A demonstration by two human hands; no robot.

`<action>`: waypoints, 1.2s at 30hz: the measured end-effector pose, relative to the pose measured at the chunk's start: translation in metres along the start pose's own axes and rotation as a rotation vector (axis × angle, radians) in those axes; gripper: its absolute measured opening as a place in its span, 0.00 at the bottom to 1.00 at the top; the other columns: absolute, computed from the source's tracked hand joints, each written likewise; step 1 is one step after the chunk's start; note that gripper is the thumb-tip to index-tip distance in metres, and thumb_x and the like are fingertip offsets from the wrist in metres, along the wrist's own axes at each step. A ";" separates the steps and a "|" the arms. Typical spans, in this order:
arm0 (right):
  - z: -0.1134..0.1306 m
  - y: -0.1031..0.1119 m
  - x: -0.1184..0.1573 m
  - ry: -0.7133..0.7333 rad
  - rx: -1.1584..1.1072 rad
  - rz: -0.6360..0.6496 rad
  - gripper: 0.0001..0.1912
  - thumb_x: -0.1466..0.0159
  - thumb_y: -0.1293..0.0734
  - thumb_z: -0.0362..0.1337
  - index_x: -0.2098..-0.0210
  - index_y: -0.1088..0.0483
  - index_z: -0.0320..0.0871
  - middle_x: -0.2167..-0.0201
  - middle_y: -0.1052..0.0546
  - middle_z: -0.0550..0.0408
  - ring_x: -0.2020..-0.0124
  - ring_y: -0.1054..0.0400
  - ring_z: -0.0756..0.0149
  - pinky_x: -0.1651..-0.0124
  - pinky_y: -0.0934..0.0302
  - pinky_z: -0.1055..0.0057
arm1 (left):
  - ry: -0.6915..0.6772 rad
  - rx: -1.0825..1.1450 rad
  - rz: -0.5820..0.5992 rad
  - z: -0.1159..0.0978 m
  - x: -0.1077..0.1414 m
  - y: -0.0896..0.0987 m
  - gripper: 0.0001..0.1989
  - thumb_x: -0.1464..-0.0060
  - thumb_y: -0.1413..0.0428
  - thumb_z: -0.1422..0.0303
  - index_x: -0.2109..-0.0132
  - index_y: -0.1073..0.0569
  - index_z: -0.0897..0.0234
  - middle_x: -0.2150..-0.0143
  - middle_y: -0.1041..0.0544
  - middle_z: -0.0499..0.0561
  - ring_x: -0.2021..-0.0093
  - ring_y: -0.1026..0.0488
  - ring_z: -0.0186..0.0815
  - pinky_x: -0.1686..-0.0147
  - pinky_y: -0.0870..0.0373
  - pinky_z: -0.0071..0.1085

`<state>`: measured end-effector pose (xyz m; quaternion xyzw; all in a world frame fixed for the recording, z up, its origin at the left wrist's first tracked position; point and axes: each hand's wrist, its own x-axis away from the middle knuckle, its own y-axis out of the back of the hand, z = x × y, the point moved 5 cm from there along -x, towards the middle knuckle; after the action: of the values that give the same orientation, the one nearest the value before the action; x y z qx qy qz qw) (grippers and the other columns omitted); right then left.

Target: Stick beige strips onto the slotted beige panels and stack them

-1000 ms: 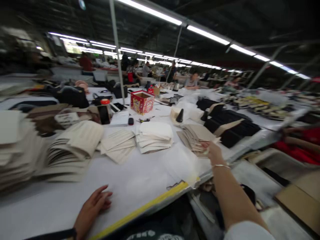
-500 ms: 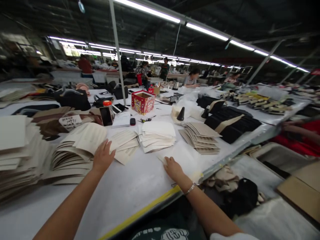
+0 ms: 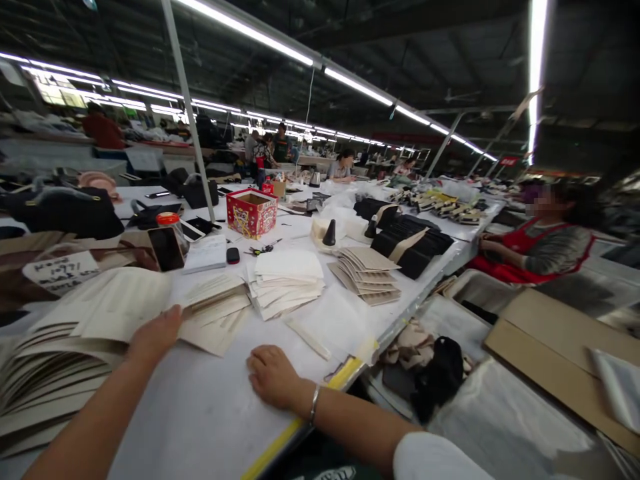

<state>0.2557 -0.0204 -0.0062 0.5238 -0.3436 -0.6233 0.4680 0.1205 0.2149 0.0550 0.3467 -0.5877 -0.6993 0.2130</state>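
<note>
**Light Touch Suits the Layers on a Crowded Worktable [image 3: 195, 427]**

A person's left hand [image 3: 156, 333] reaches between a large curved pile of cream sheets [image 3: 123, 300] and a smaller fanned stack [image 3: 217, 310], its fingertips at their neighboring edges. Whether it pinches a sheet or merely touches one, the view cannot tell. The right hand [image 3: 273, 379] lies on the tabletop with fingers curled under; nothing shows in it, though its palm is hidden. Beyond it, a narrow pale strip [image 3: 310, 339] rests by a translucent sheet [image 3: 345, 320].

The curved pile sits at the person's left, its upper layers arching and its lower ones splayed apart. Singly, the pieces look light and bendable, with enough stiffness to spring back; gathered together, they would likely carry some weight and slide over one another. A free edge or corner seems the best hold for one piece, thumb above and fingers below, while a thicker bundle appears to want support from beneath. A hard squeeze or sharp fold could leave a crease, and a careless drag could spread the fan.

Farther along stand a white stack [image 3: 287, 270] and a beige stack [image 3: 367, 267], both slightly staggered, their jutting edges offering easy places to pinch.
</note>
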 end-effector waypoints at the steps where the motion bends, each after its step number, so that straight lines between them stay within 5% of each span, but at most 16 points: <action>1: 0.002 -0.003 -0.003 -0.005 -0.005 -0.006 0.15 0.40 0.36 0.37 0.54 0.33 0.41 0.52 0.31 0.49 0.50 0.40 0.58 0.46 0.44 0.60 | 0.011 -0.086 -0.069 0.002 0.007 0.015 0.20 0.43 0.65 0.71 0.58 0.29 0.65 0.64 0.22 0.55 0.66 0.25 0.42 0.67 0.30 0.36; 4: -0.001 0.003 -0.005 0.024 -0.074 0.021 0.14 0.41 0.35 0.37 0.56 0.32 0.40 0.54 0.29 0.48 0.53 0.37 0.59 0.48 0.41 0.63 | -0.126 -0.199 -0.401 -0.011 0.060 0.059 0.23 0.41 0.66 0.69 0.45 0.34 0.59 0.62 0.21 0.52 0.67 0.24 0.42 0.72 0.29 0.34; 6: -0.015 0.023 -0.003 0.029 -0.162 -0.017 0.11 0.39 0.37 0.36 0.57 0.32 0.40 0.57 0.28 0.49 0.56 0.35 0.62 0.51 0.39 0.66 | -0.336 -0.098 -0.595 -0.032 0.119 0.074 0.29 0.43 0.63 0.72 0.35 0.51 0.52 0.55 0.23 0.49 0.62 0.24 0.39 0.66 0.27 0.34; 9: -0.058 0.068 -0.012 -0.069 -0.237 -0.238 0.11 0.35 0.43 0.35 0.58 0.32 0.39 0.60 0.27 0.48 0.57 0.35 0.63 0.51 0.39 0.68 | -0.658 0.045 -0.474 -0.070 0.204 0.059 0.35 0.48 0.60 0.77 0.33 0.59 0.58 0.54 0.24 0.46 0.56 0.25 0.33 0.59 0.27 0.26; 12: -0.104 0.102 -0.046 -0.163 -0.151 -0.355 0.12 0.34 0.43 0.36 0.57 0.31 0.39 0.60 0.28 0.47 0.56 0.35 0.62 0.51 0.40 0.66 | -0.573 0.135 -0.388 -0.085 0.251 0.036 0.36 0.48 0.60 0.76 0.34 0.59 0.56 0.54 0.24 0.43 0.55 0.26 0.32 0.59 0.26 0.24; 16: -0.138 0.112 -0.107 -0.239 0.084 -0.260 0.14 0.35 0.41 0.35 0.53 0.32 0.36 0.52 0.31 0.44 0.51 0.39 0.60 0.46 0.45 0.67 | -0.450 0.176 -0.354 -0.077 0.262 0.016 0.34 0.47 0.59 0.76 0.35 0.55 0.49 0.50 0.27 0.40 0.54 0.27 0.32 0.57 0.27 0.24; 20: -0.148 0.098 -0.138 -0.274 0.320 0.034 0.14 0.34 0.41 0.39 0.54 0.31 0.39 0.51 0.31 0.46 0.50 0.39 0.60 0.49 0.45 0.69 | -0.471 0.212 -0.371 -0.071 0.256 0.008 0.26 0.42 0.57 0.75 0.38 0.43 0.51 0.48 0.27 0.43 0.50 0.29 0.32 0.52 0.30 0.25; 23: -0.139 0.092 -0.136 -0.223 0.383 0.168 0.13 0.32 0.44 0.37 0.59 0.30 0.39 0.56 0.28 0.46 0.54 0.36 0.62 0.53 0.43 0.71 | -0.458 0.216 -0.418 -0.075 0.257 0.014 0.15 0.41 0.52 0.70 0.49 0.29 0.57 0.52 0.24 0.46 0.52 0.27 0.31 0.52 0.30 0.23; 26: -0.128 0.091 -0.126 -0.138 0.384 0.194 0.11 0.35 0.44 0.28 0.60 0.31 0.34 0.59 0.29 0.42 0.57 0.35 0.60 0.56 0.43 0.69 | -0.402 0.236 -0.424 -0.083 0.260 0.023 0.10 0.42 0.49 0.68 0.56 0.27 0.61 0.57 0.22 0.48 0.55 0.26 0.32 0.54 0.29 0.24; 36: -0.139 0.076 -0.117 -0.067 0.548 0.152 0.12 0.37 0.45 0.25 0.59 0.32 0.35 0.63 0.30 0.41 0.61 0.34 0.58 0.66 0.43 0.69 | -0.117 0.636 -0.223 -0.072 0.265 0.018 0.15 0.45 0.48 0.63 0.51 0.29 0.63 0.54 0.24 0.56 0.53 0.27 0.37 0.52 0.30 0.33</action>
<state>0.4094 0.0742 0.0722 0.5825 -0.5529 -0.4873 0.3430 -0.0052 -0.0246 0.0056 0.4171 -0.7460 -0.5189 -0.0177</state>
